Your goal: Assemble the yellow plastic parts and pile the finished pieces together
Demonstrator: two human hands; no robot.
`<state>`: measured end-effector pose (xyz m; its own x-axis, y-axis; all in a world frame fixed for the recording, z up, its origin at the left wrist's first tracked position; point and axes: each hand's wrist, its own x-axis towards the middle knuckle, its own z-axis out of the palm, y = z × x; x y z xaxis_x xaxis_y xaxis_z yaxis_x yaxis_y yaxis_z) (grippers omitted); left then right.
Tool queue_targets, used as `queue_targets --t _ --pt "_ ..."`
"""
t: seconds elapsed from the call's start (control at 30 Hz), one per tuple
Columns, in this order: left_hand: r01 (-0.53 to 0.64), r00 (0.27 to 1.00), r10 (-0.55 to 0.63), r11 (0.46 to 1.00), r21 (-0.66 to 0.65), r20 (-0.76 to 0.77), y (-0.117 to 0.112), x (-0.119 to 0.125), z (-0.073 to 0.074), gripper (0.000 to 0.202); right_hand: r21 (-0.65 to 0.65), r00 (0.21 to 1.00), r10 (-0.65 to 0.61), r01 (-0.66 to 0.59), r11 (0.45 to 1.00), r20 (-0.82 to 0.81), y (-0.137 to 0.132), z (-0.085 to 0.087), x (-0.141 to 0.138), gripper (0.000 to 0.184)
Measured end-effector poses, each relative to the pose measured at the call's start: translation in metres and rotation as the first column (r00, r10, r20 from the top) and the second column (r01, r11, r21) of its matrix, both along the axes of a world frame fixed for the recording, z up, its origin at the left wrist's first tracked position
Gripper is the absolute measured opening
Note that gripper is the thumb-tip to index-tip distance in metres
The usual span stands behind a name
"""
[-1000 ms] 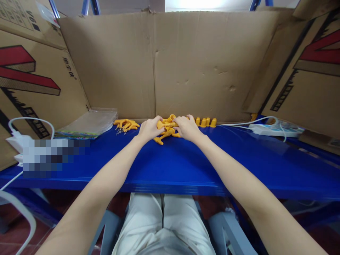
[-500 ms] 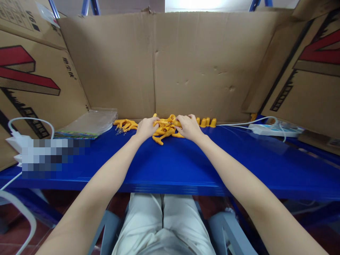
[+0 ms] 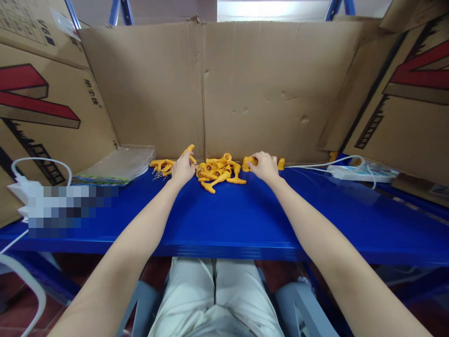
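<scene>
My left hand (image 3: 183, 169) is closed around a yellow plastic piece (image 3: 189, 149) whose end sticks up above the fingers. A short metal chain (image 3: 197, 167) hangs out on its right side. Just to the right lies a pile of yellow T-shaped plastic pieces (image 3: 219, 174) with round open sockets. My right hand (image 3: 265, 166) is over a row of small yellow cups at the back, fingers bent on one cup (image 3: 253, 162). Another cup (image 3: 281, 164) stands to its right; the hand hides the middle of the row.
More yellow pieces (image 3: 162, 165) with metal chains lie at the back left, beside clear plastic bags (image 3: 121, 160). A white power strip (image 3: 363, 173) with cables sits at right. Cardboard walls (image 3: 280, 84) enclose the blue table (image 3: 224, 220) at the back and sides.
My hands have moved apart from the pile. The left went leftward with a yellow piece and chain; the right went rightward to the row of cups.
</scene>
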<state>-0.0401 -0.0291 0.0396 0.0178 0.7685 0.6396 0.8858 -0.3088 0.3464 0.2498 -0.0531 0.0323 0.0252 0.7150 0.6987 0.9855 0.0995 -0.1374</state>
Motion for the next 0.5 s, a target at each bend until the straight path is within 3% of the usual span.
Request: queue_targets --t 0.13,0.27,0.37,0.5 --pt "0.011 1.0 -0.012 1.0 0.008 0.023 0.001 -0.001 -0.002 0.052 0.004 0.983 -0.112 0.114 0.993 -0.149 0.011 -0.01 0.036 0.026" --pt "0.018 0.999 -0.016 0.999 -0.041 0.031 0.001 0.0 -0.001 0.053 -0.165 0.951 -0.136 0.093 0.982 -0.276 0.018 -0.026 0.065 0.022" --pt "0.009 0.999 -0.007 0.997 -0.071 0.033 0.001 0.0 0.0 0.053 -0.292 0.927 -0.157 0.055 0.955 -0.341 0.022 -0.039 0.077 0.014" --pt "-0.017 0.999 0.02 0.996 -0.091 0.029 0.0 0.001 0.001 0.052 -0.344 0.905 -0.222 0.092 0.934 -0.362 0.028 -0.046 0.078 0.012"
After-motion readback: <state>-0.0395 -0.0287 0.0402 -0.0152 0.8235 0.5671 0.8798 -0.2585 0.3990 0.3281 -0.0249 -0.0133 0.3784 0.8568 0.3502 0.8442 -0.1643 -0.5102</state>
